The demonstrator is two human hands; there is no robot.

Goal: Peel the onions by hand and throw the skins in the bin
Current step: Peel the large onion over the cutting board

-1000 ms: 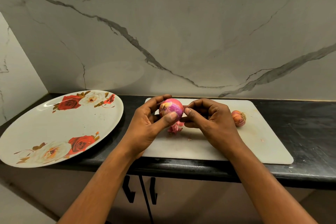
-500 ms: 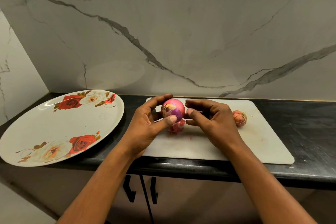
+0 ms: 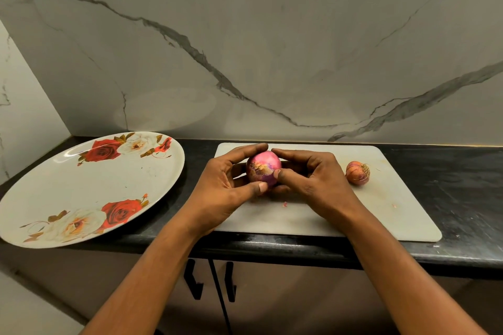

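Head view: left hand (image 3: 217,194), right hand (image 3: 322,185) fingers clasp onion (image 3: 262,167) over board (image 3: 386,215); plate (image 3: 68,185) left, small onion (image 3: 357,173) right

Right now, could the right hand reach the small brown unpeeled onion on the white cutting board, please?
Probably yes: bare board separates the right hand from the small brown onion, though it grips the large pink onion.

Between the fingers (image 3: 295,154) the onion (image 3: 263,168) is glossy pink-purple with a yellow-brown patch, right of them the smaller onion (image 3: 357,173) is orange-brown, under them a pale grey cutting board (image 3: 381,212) lies on the black surface (image 3: 462,185), and left of them the white plate (image 3: 54,198) bears red and cream roses.
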